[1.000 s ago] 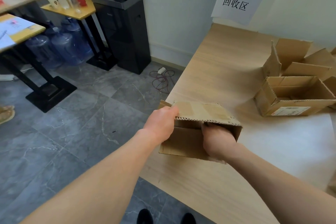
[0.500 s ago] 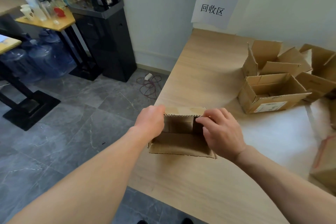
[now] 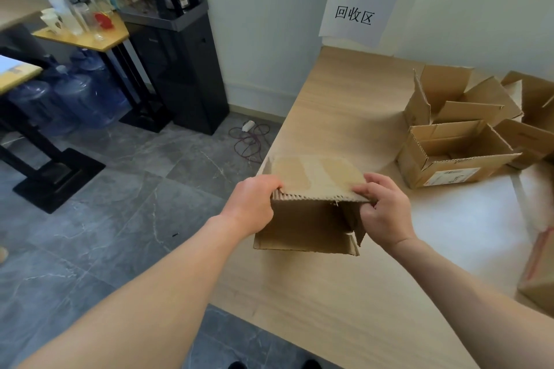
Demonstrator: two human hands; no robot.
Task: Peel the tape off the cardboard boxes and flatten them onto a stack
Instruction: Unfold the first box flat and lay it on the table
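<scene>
- My left hand (image 3: 254, 204): grasping left end of top panel of small brown corrugated cardboard box (image 3: 308, 225), fingers curled over edge.
- My right hand (image 3: 386, 213): pinching right end of same panel.
- Box at near left edge of light wood table (image 3: 344, 93), open side toward me. Paler strips across top panel.
- Far right on table: open brown cardboard boxes (image 3: 449, 153), flaps up, nearest with white label.
- Near right: another brown box (image 3: 539, 272), partly out of view.
- White paper sign (image 3: 356, 15) on far wall.
- Black water dispenser (image 3: 180, 63) on floor, far left.
</scene>
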